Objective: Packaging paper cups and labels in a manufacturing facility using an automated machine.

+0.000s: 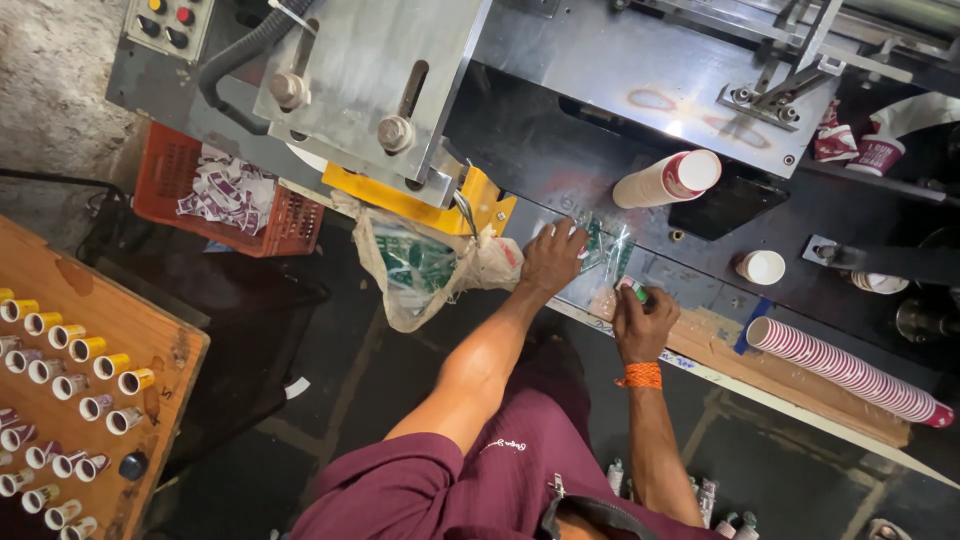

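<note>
Clear plastic packet (603, 252) lies pinned under your left hand (552, 258); right hand (643, 322) fingers grip what looks like a small marker (634, 290); steady it next

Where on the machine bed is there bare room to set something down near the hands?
Bare dark metal lies between the left hand and the upright cup stack. Crowded: clear packet under the hands, small cup, lying cup stack beyond the right hand.

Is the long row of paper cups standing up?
No, the long stack of striped paper cups lies on its side along the wooden board, right of the right hand.
</note>
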